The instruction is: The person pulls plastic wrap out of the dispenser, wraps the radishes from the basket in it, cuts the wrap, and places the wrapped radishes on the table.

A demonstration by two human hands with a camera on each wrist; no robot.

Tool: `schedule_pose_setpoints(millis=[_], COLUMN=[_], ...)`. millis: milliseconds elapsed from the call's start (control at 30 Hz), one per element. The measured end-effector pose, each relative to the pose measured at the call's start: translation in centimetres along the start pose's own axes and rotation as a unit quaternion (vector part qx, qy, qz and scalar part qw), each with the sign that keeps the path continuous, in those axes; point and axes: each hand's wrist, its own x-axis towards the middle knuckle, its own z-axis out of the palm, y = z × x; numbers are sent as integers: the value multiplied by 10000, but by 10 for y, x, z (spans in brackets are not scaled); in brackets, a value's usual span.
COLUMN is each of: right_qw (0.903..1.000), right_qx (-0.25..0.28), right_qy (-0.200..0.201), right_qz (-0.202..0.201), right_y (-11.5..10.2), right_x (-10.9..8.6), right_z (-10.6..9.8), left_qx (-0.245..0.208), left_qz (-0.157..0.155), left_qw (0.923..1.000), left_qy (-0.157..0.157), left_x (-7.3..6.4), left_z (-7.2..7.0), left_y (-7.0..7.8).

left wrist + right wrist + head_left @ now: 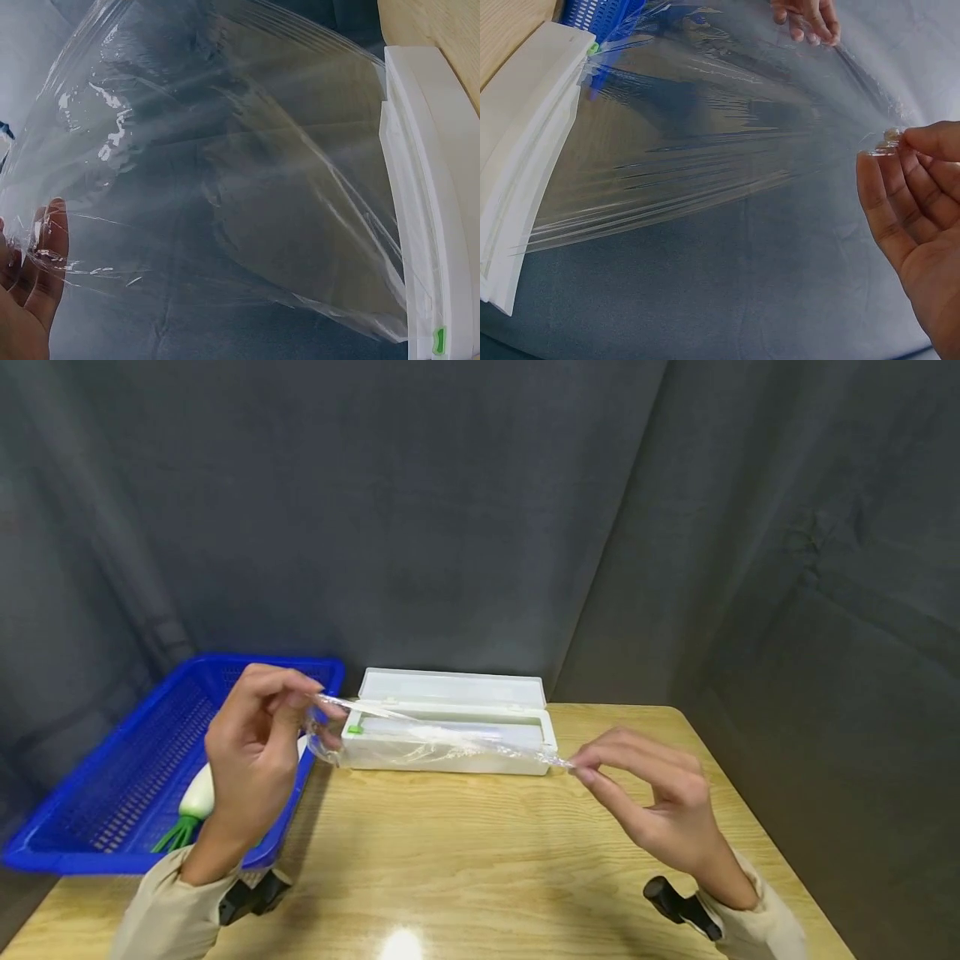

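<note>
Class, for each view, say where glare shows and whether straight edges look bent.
Head view: bright glare on the table, near the bottom edge; left wrist view: white glints on the clear film, white box looks bowed; right wrist view: glints at the right hand, box bowed too.

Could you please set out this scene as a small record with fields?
Left hand: pinches one end of the film
Right hand: pinches the other end
Film: clear, stretched between the hands, reaching back to the white box
White box: on the table, lid open
Basket: blue, at the person's left, with a white vegetable inside
</note>
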Motion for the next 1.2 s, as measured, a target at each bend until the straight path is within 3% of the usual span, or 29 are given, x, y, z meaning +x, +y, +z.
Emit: schedule_pose_setpoints(millis=[433, 867, 1033, 1200], right_qw=[9981, 9975, 9920, 9782], right_qx=[100, 284, 524, 776], right_qy=[-587, -624, -1147, -1916], right_qz=[-128, -171, -103, 212], right_y=[-8, -12, -14, -15], right_x=[0, 2, 3, 1], right_z=[0, 2, -1, -5], left_qx=[161, -80, -178, -487], left_qz=[-28, -158, -203, -280], left_qw=[9995, 9995, 9996, 9966], left_qy=[271, 259, -49, -601], left_x=[-2, -4, -8, -13], left_z=[0, -3, -9, -17], left_y=[5, 7, 11, 16])
